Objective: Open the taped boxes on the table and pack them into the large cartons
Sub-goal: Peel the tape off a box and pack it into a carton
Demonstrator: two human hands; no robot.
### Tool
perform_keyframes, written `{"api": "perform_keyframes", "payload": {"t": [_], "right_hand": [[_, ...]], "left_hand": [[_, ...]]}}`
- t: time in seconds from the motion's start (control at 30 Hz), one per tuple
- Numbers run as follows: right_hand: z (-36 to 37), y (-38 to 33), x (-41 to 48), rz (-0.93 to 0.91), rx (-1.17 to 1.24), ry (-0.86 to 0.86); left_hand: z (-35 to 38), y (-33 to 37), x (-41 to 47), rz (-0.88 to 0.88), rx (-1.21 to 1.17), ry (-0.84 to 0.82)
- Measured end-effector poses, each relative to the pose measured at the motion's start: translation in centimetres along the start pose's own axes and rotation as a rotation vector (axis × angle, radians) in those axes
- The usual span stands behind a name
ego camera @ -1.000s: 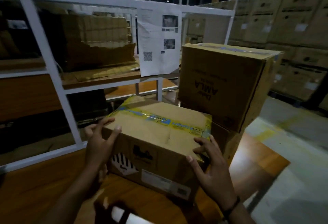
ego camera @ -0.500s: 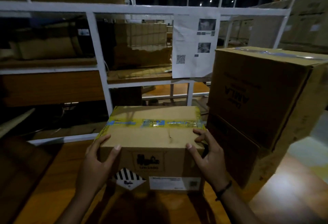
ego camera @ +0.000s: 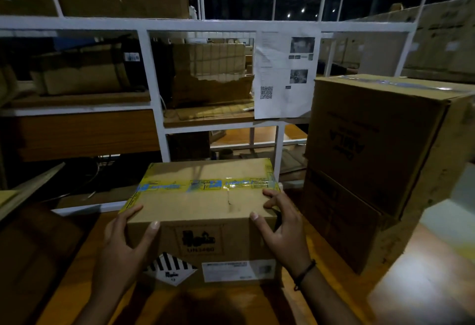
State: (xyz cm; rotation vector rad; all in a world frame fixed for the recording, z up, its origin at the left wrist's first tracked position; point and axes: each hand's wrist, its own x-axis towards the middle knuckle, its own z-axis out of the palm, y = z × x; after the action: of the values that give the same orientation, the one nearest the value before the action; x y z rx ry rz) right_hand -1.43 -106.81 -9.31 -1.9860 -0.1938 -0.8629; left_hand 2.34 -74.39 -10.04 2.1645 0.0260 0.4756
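A small taped cardboard box [ego camera: 203, 211] stands on the wooden table [ego camera: 424, 268] right in front of me. Blue and yellow tape runs across its top; a striped hazard label and a white label are on its near face. My left hand [ego camera: 123, 252] grips the box's near left corner, thumb on the front face. My right hand [ego camera: 285, 229] grips its near right corner, fingers curled over the top edge. A large carton [ego camera: 380, 149], sealed with clear tape, stands to the right, on top of another carton.
A white metal shelf frame [ego camera: 154, 88] rises behind the box, holding torn cardboard boxes [ego camera: 210, 77]. A printed sheet with a QR code [ego camera: 285, 75] hangs on the frame. Stacked cartons stand far right. A dark flat shape lies at the table's left.
The box has been turned from skewed to square with me and drawn closer. Both hands stayed on its near corners. My view has swung left.
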Motion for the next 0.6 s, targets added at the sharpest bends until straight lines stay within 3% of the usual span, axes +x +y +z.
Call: {"api": "perform_keyframes", "payload": {"t": [0.27,0.6], "right_hand": [[1.4,0.9,-1.6,-0.02,-0.038,0.059],[3.5,2.8,-7.6,0.093,-0.283,0.074]], "left_hand": [[0.0,-1.6,0.6,0.032,-0.034,-0.04],[1.2,-3.8,-3.0,0.035,-0.112,-0.052]]}}
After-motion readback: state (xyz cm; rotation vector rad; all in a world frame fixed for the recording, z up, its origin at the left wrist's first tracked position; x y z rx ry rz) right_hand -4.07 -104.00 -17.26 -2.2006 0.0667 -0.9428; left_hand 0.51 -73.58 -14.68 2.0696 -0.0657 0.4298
